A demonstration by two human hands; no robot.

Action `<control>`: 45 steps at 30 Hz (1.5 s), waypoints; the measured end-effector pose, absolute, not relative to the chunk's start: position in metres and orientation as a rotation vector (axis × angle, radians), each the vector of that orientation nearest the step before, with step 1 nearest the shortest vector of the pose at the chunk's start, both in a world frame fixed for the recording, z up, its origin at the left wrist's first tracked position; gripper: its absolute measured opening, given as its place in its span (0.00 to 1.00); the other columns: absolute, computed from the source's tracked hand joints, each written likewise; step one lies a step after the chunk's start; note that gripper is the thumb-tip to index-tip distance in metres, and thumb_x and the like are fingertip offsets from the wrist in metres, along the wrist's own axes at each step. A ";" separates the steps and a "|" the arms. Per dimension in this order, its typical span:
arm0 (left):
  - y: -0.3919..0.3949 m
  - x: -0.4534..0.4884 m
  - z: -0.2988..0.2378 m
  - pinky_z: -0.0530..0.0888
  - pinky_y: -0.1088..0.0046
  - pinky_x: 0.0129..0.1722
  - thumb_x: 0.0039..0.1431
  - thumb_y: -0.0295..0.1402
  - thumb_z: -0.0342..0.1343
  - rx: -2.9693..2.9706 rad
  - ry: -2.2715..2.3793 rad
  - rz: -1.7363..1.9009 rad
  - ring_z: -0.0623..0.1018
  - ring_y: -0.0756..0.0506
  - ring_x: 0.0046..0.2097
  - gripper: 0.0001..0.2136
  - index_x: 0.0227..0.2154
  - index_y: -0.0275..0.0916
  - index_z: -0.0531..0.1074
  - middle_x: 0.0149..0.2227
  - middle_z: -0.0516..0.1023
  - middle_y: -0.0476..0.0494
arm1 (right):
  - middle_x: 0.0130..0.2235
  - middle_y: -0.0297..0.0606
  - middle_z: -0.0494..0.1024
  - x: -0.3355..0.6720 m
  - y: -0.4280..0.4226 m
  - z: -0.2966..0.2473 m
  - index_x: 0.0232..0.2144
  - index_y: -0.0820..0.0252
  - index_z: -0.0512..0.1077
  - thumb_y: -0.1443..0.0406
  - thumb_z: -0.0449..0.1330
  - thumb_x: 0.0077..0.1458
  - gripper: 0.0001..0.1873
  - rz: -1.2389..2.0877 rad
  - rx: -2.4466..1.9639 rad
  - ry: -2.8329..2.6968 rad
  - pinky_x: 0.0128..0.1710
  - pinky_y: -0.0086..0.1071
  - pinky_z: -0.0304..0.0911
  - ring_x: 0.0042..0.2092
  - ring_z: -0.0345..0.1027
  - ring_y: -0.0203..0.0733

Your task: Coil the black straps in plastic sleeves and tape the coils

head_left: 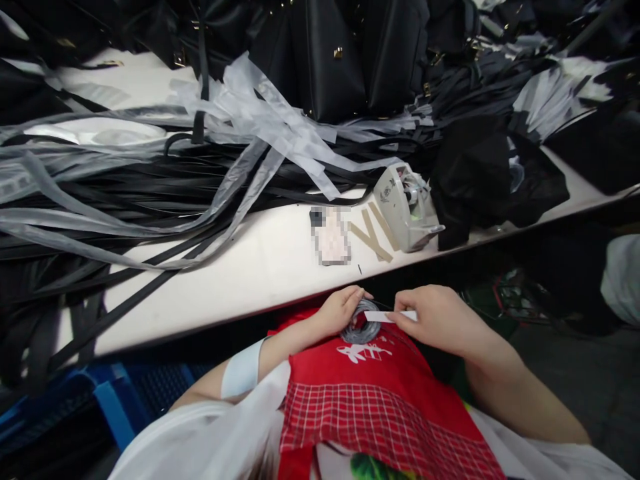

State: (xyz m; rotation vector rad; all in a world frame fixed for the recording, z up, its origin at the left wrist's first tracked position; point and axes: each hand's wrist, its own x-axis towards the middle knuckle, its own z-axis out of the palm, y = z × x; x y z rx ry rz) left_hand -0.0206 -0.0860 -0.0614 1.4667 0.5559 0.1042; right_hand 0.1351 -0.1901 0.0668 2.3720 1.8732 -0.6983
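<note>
Apron (pixel 370 370) cloth, red with a checked lower part, lies nearest, a blue crate (pixel 107 407) off to its left. Just beyond the apron's white print is a grey coil (pixel 369 333), which looks already wound into a ring. A white strip (pixel 375 316) crosses before its right side, straight and not wrapped round it; whether the two touch, I cannot tell, nor how much work is left.

The left hand (pixel 344 309) is curled nearly closed on the coil's left and far edge, gripping it. The right hand (pixel 427 315) is narrow, thumb and fingers pinching the strip.

Farther off, on the pale desk (pixel 255 260), sit a pixelated object (pixel 332 241), tan tape strips (pixel 374 239) and, to their right, an off-white device (pixel 397 207). Beyond, black straps (pixel 150 197) and translucent strips (pixel 285 130) lie heaped and loose, with black bags (pixel 327 67) at the far side.
</note>
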 end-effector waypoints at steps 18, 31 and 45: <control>-0.091 -0.020 -0.046 0.72 0.72 0.38 0.66 0.40 0.44 1.591 0.560 0.194 0.75 0.48 0.33 0.16 0.31 0.37 0.73 0.30 0.77 0.47 | 0.28 0.38 0.79 0.107 -0.180 0.030 0.29 0.56 0.74 0.56 0.60 0.56 0.12 -0.599 2.274 1.922 0.28 0.33 0.53 0.31 0.72 0.43; -0.088 -0.023 -0.036 0.72 0.71 0.41 0.62 0.39 0.51 1.739 0.419 0.240 0.75 0.46 0.36 0.14 0.30 0.36 0.75 0.33 0.78 0.43 | 0.22 0.31 0.76 0.141 -0.180 0.011 0.25 0.59 0.74 0.56 0.64 0.50 0.12 -1.317 2.770 1.824 0.24 0.27 0.55 0.23 0.67 0.36; -0.094 -0.027 -0.029 0.72 0.69 0.47 0.61 0.34 0.54 1.775 0.257 0.380 0.76 0.46 0.42 0.06 0.31 0.39 0.74 0.38 0.77 0.41 | 0.26 0.34 0.76 0.123 -0.190 -0.041 0.25 0.63 0.74 0.50 0.62 0.46 0.20 -2.437 3.035 1.157 0.33 0.32 0.63 0.30 0.67 0.39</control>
